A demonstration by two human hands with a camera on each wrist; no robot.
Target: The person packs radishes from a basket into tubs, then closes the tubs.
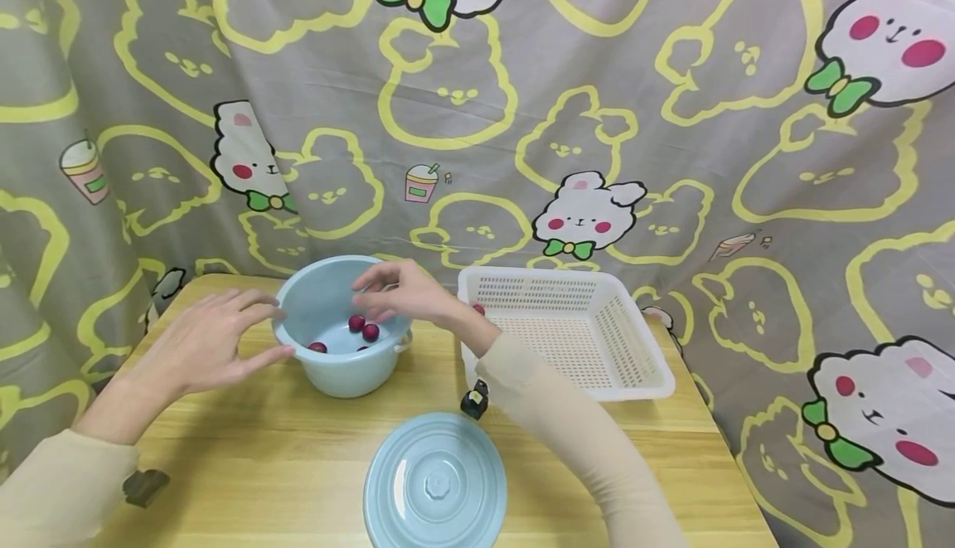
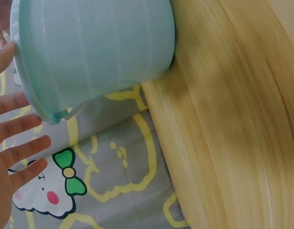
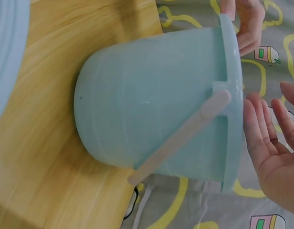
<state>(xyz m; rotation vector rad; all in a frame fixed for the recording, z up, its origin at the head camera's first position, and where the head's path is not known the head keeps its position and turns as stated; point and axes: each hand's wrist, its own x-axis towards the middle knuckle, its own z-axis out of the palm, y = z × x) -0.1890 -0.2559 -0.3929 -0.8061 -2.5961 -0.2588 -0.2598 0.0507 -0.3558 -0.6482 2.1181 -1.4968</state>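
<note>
A light blue bucket (image 1: 351, 376) stands on the table with several small dark red round fruits (image 1: 370, 332) inside. My left hand (image 1: 201, 342) is at the bucket's left rim, thumb and fingers spread, holding nothing. In the left wrist view, its fingertips lie right at the rim. Over the bucket's right side is my right hand (image 1: 409, 291), fingers loosely bent and nothing visible in them. The right wrist view shows that hand (image 3: 280, 162) beside the rim, with the pale handle (image 3: 180, 138) hanging down the bucket's side.
To the right stands a white slotted basket (image 1: 656, 366) with a red fruit (image 1: 478, 309) at its left end, partly hidden by my right wrist. A round light blue lid (image 1: 436, 486) lies at the table's front. Behind the table (image 1: 276, 448) hangs a patterned grey curtain (image 1: 462, 225).
</note>
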